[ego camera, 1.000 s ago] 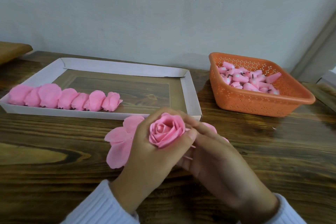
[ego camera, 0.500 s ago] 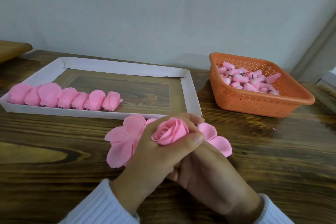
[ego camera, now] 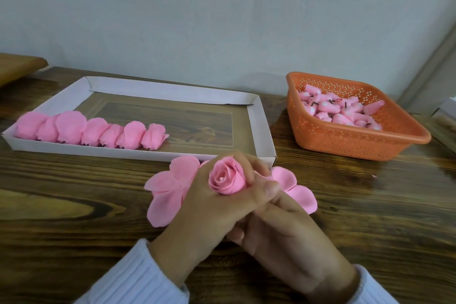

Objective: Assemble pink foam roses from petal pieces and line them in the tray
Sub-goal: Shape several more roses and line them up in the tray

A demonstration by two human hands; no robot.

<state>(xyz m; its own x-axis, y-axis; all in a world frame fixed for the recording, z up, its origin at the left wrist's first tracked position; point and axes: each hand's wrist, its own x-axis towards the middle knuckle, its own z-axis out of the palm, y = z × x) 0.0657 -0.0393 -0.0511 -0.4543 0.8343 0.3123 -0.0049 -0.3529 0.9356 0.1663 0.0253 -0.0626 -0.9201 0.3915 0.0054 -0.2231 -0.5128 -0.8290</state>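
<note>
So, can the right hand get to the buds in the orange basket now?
Probably yes. The orange basket is open on top, with only bare table between it and the right hand. But that hand is tucked under the left hand at the rose, so it must first pull free.

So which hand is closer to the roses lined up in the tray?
Left. The left hand, gripping the new rose, is just in front and right of the row of roses; the right hand sits farther right, tucked under it.
</note>
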